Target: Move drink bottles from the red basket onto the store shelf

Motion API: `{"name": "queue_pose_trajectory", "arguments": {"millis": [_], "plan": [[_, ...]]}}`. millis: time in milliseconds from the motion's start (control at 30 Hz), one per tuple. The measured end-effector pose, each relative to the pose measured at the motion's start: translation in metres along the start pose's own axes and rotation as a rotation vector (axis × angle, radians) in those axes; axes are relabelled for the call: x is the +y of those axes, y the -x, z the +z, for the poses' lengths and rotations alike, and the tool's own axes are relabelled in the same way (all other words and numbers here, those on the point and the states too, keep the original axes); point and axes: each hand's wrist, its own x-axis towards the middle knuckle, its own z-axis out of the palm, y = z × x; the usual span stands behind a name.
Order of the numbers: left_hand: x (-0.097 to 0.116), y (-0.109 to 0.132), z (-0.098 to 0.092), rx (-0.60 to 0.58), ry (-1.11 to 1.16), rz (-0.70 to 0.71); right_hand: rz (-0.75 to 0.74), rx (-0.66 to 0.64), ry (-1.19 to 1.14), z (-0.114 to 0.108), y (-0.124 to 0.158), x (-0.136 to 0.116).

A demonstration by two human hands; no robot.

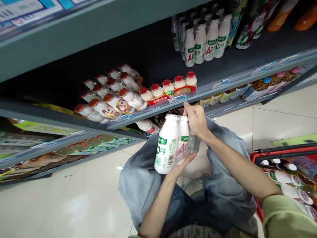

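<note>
A shrink-wrapped pack of white milk drink bottles (pixel 166 145) with green labels is held between both hands, just in front of the shelf and above my knees. My left hand (pixel 184 162) supports it from below, fingers curled round the lower part. At the top right of the pack, my right hand (pixel 196 119) grips near the bottle necks, thumb and fingers bent together. The far side of the pack and some fingertips are hidden. On the shelf just beyond stands a row of small red-capped bottles (pixel 167 86) in a red sleeve.
Red-capped bottles (pixel 109 94) lie stacked at the shelf's left. Matching white bottles (pixel 206 43) stand farther back. A red shopping basket (pixel 257 155) holding several drinks is at my right. The grey shelf edge (pixel 146 114) runs close ahead, over a lower shelf.
</note>
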Motion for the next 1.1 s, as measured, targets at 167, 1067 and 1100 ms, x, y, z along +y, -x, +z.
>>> {"name": "queue_pose_trajectory", "arguments": {"millis": [167, 1067, 1100], "plan": [[0.002, -0.003, 0.015, -0.064, 0.180, -0.061, -0.070, -0.016, 0.139, 0.001, 0.000, -0.002], [0.064, -0.074, 0.047, -0.420, -0.145, -0.279, -0.103, 0.366, 0.403, -0.073, -0.028, 0.014], [0.063, -0.078, 0.050, -0.435, -0.173, -0.258, -0.118, 0.385, 0.391, -0.077, -0.029, 0.016]]}}
